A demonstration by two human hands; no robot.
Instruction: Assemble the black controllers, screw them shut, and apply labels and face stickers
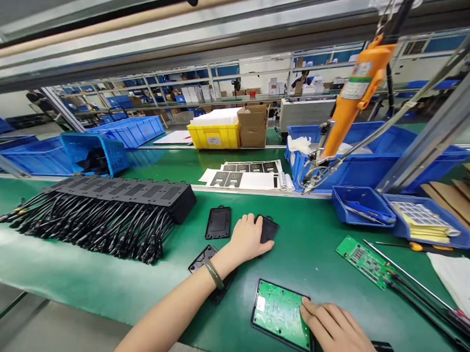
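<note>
We log the right hand (337, 328) holding the right end of a shallow black case (275, 335), fingertips on the green circuit board (279, 308) inside and thumb by the near edge; probably this keeps the case steady, flat on the desk (144, 291). The left hand (248, 238) lies palm down over a black cover (270, 229), thumb out to one side; we cannot tell whether its fingers have closed on it. Another cover (218, 222) lies just beside, likely set there for easy reach.

Materials: the board is glossy, dotted with solder, with a white label at its left end. The covers look like matte moulded plastic, rectangular with raised rims. At left we record black boxes (186, 201) in a tight row, tops slotted, their cables (119, 233) all fanned toward the near side, presumably against tangling. The orange screwdriver (351, 98) hangs above the desk, we judge to stay within reach.
</note>
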